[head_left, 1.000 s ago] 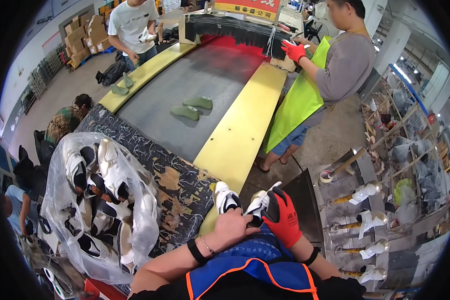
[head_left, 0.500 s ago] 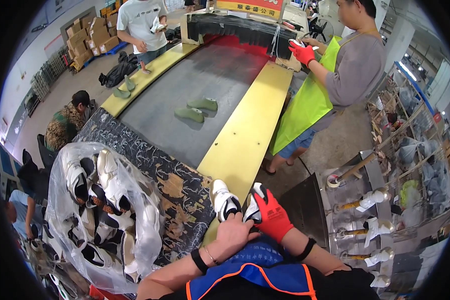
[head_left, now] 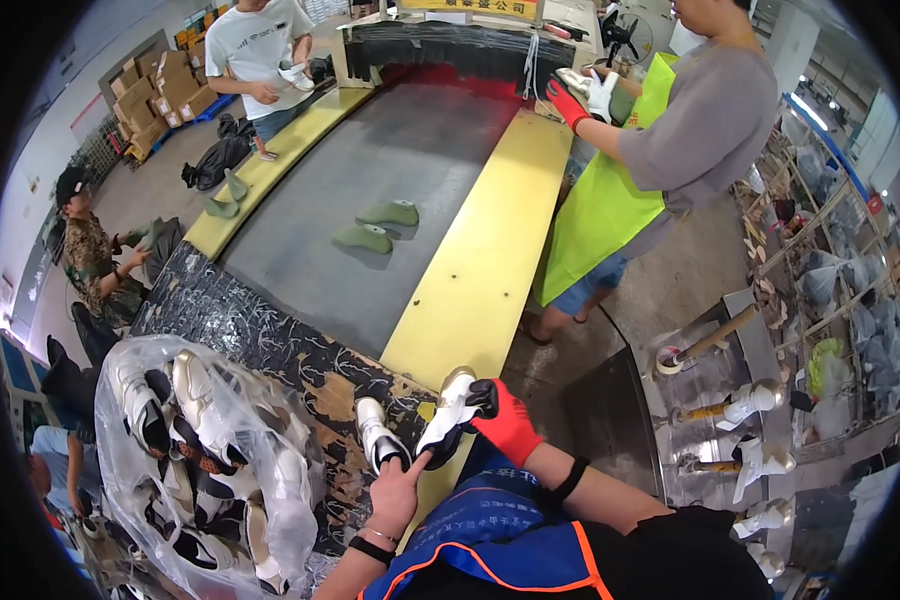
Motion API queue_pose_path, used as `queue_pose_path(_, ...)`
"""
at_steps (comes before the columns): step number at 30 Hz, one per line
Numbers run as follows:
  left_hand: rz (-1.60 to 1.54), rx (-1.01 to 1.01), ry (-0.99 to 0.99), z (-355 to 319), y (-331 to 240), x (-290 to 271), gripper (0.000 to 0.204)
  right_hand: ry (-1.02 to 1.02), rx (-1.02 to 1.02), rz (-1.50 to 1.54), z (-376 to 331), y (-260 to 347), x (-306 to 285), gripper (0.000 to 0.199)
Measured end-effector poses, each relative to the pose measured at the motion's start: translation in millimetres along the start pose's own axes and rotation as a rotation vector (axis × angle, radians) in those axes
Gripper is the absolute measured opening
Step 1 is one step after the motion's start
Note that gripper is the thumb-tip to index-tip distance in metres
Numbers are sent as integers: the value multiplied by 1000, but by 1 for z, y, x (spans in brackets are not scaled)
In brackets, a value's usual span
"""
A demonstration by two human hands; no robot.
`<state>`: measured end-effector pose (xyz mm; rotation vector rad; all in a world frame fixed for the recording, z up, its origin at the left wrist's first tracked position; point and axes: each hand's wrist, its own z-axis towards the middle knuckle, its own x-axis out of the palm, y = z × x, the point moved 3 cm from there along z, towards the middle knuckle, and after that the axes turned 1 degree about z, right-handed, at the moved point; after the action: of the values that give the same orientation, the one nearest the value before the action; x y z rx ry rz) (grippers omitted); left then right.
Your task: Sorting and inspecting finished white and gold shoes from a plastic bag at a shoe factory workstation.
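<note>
Two white shoes with dark linings are in front of me at the near end of the yellow board. My left hand (head_left: 395, 497) is bare and has its fingers at the opening of the left shoe (head_left: 373, 428). Its index finger reaches across to the heel of the right shoe (head_left: 446, 410). My right hand (head_left: 507, 424), in a red glove, is closed on the upper side of that right shoe, by a dark patch at the fingertips. The right shoe tilts with its tan-edged toe pointing away from me.
A clear plastic bag (head_left: 305, 450) full of shoes stands at left. Green shoe lasts (head_left: 388, 213) lie on the grey conveyor (head_left: 320, 290), beside yellow boards (head_left: 460, 270). A co-worker in a lime apron (head_left: 610, 220) handles a shoe at right. Metal stands holding white shoes (head_left: 755, 402) are near right.
Both shoes have moved left with my hands, and the right shoe has swung upright beside the left one. A seated person at left has straightened up. The view has shifted slightly.
</note>
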<state>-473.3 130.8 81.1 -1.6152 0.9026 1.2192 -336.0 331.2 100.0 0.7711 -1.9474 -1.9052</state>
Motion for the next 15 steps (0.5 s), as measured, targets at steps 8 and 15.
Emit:
queue_pose_path(8, -42, -185, 114, -20, 29, 15, 57, -3, -70, -400, 25, 5, -48, 48)
queue_pose_path(15, -336, -68, -201, 36, -35, -67, 44, 53, -109, -313, 26, 30, -55, 54)
